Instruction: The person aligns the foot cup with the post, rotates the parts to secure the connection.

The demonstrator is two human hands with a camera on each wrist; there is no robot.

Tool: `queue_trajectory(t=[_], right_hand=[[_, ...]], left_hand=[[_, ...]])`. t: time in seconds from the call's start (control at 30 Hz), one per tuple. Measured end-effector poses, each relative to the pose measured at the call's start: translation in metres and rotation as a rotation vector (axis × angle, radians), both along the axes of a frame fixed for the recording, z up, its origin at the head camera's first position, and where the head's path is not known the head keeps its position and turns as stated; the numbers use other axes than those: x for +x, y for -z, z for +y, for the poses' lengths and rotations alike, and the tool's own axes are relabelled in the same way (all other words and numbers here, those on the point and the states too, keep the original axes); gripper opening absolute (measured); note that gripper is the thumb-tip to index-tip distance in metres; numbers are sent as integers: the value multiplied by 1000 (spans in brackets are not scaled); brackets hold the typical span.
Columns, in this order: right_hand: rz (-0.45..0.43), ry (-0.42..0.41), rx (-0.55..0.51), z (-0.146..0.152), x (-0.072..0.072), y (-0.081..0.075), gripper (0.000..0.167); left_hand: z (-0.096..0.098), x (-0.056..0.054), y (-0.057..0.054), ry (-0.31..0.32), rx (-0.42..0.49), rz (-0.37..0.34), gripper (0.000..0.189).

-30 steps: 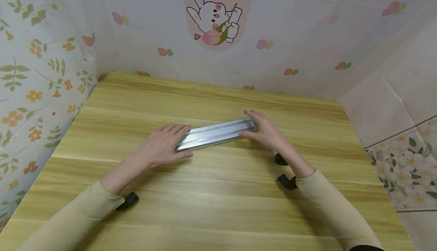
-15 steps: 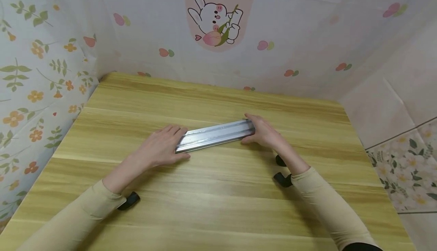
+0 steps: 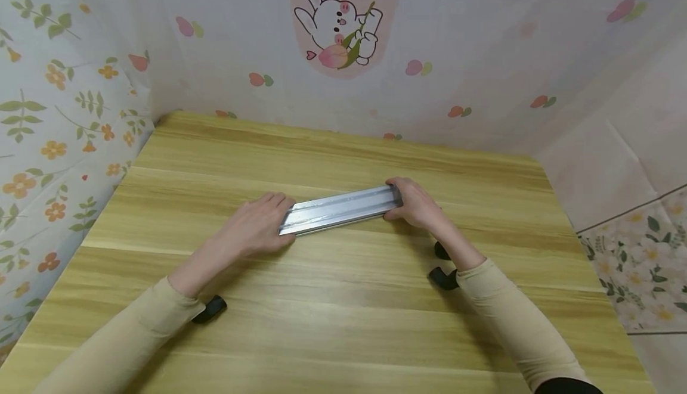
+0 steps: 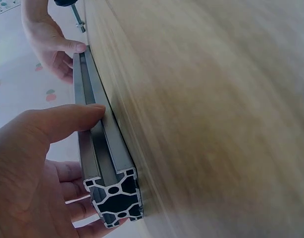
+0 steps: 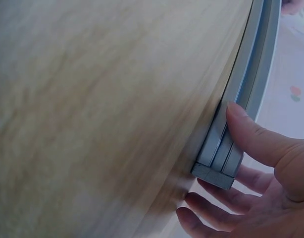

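Note:
A silver aluminium extrusion bar (image 3: 340, 209) lies across the middle of the wooden table (image 3: 322, 322), its right end slightly farther back. My left hand (image 3: 263, 224) holds the left end, thumb along the near side and fingers on the far side. In the left wrist view, that end of the extrusion (image 4: 115, 198) shows its hollow cross-section. At the other end, my right hand (image 3: 415, 206) grips the bar between thumb and fingers. The right wrist view shows the thumb on the grooved side of the extrusion (image 5: 236, 109), near a flat grey end face.
Dark pieces show beside the left cuff (image 3: 209, 309) and the right cuff (image 3: 443, 278). A patterned cloth (image 3: 231, 30) hangs behind the table, with floral cloth (image 3: 53, 149) on the left. Pale tiles (image 3: 633, 263) line the right side.
My left thumb has drawn in against the near side of the bar. My right hand's fingers have closed in round the other end. The bar has barely moved.

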State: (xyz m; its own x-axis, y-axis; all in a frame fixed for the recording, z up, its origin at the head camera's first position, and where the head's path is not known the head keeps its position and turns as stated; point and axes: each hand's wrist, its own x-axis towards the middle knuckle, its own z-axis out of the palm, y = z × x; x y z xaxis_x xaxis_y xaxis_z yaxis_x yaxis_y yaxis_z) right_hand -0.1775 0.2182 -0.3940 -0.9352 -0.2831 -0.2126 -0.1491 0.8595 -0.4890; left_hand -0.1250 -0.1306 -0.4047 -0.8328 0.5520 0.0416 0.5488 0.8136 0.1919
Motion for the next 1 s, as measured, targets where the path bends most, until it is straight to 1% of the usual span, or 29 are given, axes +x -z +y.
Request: queue_trajectory(t=[0.3,0.43,0.57,0.7,0.8,1.0], right_hand=[[14,-16,11,1,-3,-6,78],[7,-15,11,1,-3,-7,78],[0,-14,12,1,-3,-11,78],[2,-10,3,1,-4,-18,79],[16,-14,-17,3,-4,-24,80],[66,-20,-63,8,-2,-36,80]], left_hand=[[1,-5,-5,-33,22,-29,64],[1,-6,-7,-39,38,-36,64],[2,-6,-9,-43,33,-40,68],[3,-5,-10,-48,41,-27,70],[4,-5,-12,-49,70,-20,69],[5,-4,-12,-46,131,-38,68]])
